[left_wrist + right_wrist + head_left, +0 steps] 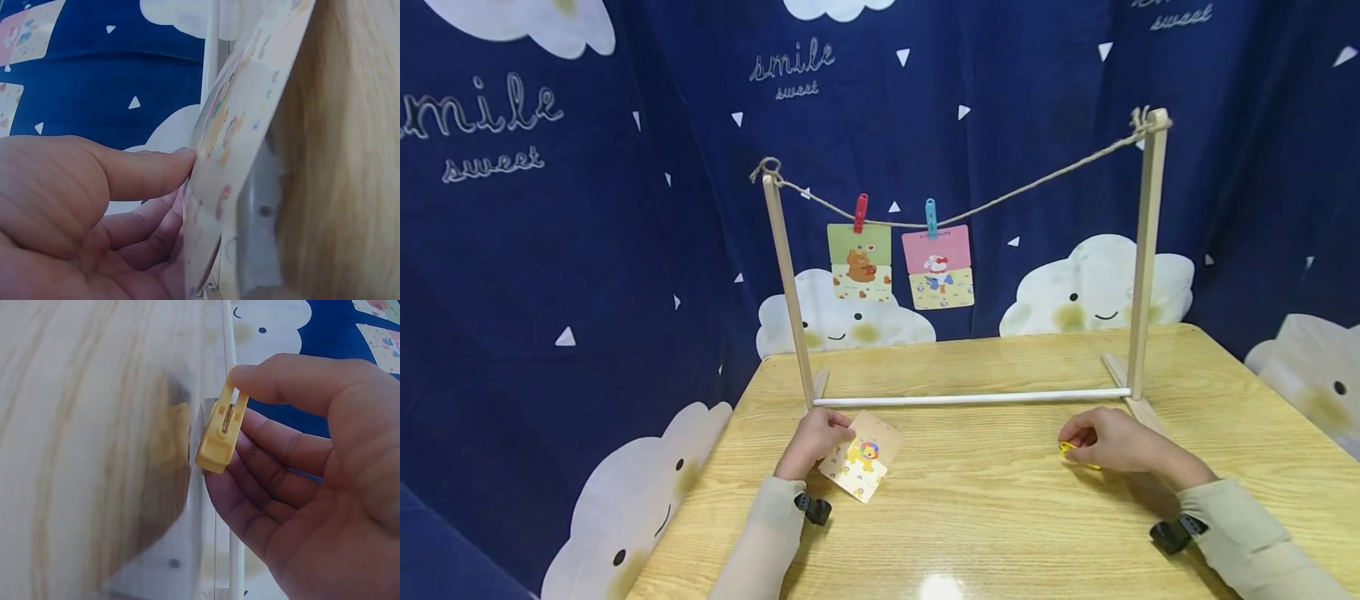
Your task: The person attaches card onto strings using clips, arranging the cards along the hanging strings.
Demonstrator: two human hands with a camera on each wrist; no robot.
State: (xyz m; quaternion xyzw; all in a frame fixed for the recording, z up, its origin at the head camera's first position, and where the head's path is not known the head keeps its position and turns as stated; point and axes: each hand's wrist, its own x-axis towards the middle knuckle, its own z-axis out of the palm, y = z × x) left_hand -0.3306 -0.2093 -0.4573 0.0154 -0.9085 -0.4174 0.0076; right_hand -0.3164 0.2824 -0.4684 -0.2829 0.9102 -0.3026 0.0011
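Observation:
Between thumb and fingers, my left hand (817, 440) pinches a card (863, 458) with a lion picture, tilted over the table's left side. In the left wrist view the card (240, 131) is seen nearly edge-on, the thumb at its near edge. My right hand (1111, 442) holds a yellow clothespin (220, 434) just over the table on the right, thumb on its upper end and fingers behind it. Beyond both hands, a bear card (852, 287) hangs from a rope (1037, 180) by a red clothespin (861, 213), and a rabbit card (917, 275) by a blue clothespin (931, 218).
The rope is tied between two wooden posts, the left post (788, 292) and the taller-looking right post (1148, 258). A white rod (970, 399) joins their feet low across the wooden table (970, 525). A dark blue curtain (1045, 75) with clouds hangs behind.

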